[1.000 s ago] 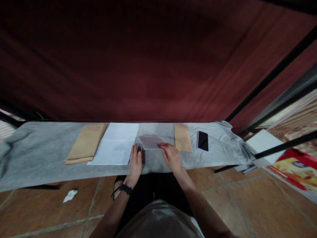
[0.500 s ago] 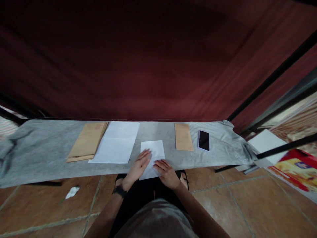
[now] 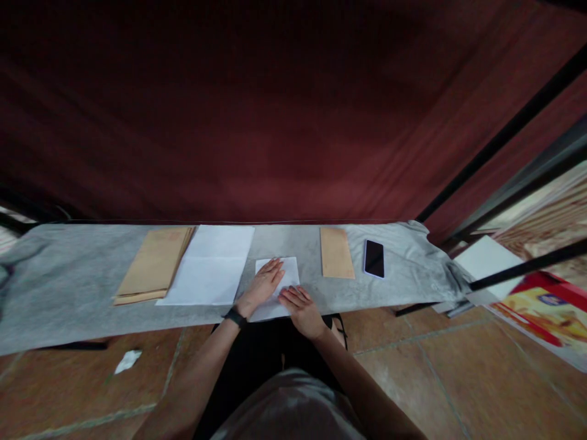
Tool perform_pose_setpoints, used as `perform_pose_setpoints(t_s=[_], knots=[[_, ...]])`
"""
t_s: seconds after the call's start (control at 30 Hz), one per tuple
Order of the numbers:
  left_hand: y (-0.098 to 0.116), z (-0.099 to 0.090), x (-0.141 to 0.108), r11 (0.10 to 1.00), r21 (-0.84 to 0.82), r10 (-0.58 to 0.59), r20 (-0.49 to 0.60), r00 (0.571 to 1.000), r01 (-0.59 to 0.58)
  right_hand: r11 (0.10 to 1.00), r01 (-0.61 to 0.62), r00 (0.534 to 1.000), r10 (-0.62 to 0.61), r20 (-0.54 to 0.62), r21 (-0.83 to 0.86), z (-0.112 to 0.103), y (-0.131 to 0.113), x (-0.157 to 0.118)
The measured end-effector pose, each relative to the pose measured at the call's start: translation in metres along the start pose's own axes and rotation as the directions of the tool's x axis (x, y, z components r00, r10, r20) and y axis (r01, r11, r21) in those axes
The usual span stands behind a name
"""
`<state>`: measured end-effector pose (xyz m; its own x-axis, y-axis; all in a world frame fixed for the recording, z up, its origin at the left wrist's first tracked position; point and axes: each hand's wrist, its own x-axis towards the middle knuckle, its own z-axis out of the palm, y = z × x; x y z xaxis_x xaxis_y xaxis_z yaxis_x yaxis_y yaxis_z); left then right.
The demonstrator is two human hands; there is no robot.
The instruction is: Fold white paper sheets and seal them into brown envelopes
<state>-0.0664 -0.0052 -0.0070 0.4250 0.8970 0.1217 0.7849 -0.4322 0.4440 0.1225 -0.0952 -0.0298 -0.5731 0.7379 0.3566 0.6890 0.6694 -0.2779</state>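
Note:
A folded sheet of white paper (image 3: 290,269) lies near the front edge of the cloth-covered table, in front of my body. My left hand (image 3: 265,282) rests flat on its upper left part, fingers stretched out. Lower on the right side, my right hand (image 3: 302,310) presses on the paper with fingers extended. Part of the paper is hidden beneath both hands. Left of it lie larger white sheets (image 3: 211,269) with a crease across them. A single brown envelope (image 3: 337,253) is on the right.
Several brown envelopes (image 3: 153,263) are stacked at the left. A phone (image 3: 374,259) lies right of the single envelope. Grey cloth (image 3: 68,275) covers the narrow table, with a dark red curtain (image 3: 275,122) behind it. A red box (image 3: 545,305) stands at the far right.
My left hand has slid up and over the folded paper, towards its top edge. My right hand stays on the lower right, slightly shifted. The view has turned a little.

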Motion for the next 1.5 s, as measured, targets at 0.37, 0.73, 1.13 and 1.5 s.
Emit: perform_pose_setpoints(t_s=[0.37,0.73,1.13,1.5], knots=[[0.006,0.025,-0.003,0.988,0.116,0.077,0.225,0.971,-0.105,0.990,0.005,1.000,-0.008,0.021,0.139,0.014,0.002,-0.009],[-0.031,-0.004,-0.034,0.989,-0.145,-0.018,0.074,0.997,0.029,0.931,-0.132,0.990,0.106,0.095,0.340,-0.007,0.023,-0.026],[-0.018,-0.019,-0.127,0.914,-0.386,-0.163,-0.076,0.984,0.122,0.841,-0.273,0.956,0.291,0.034,0.467,-0.006,0.030,-0.008],[-0.011,0.000,-0.097,0.915,-0.295,-0.358,-0.284,0.889,0.275,0.819,-0.476,0.860,0.510,-0.028,0.321,0.002,0.026,0.006]])
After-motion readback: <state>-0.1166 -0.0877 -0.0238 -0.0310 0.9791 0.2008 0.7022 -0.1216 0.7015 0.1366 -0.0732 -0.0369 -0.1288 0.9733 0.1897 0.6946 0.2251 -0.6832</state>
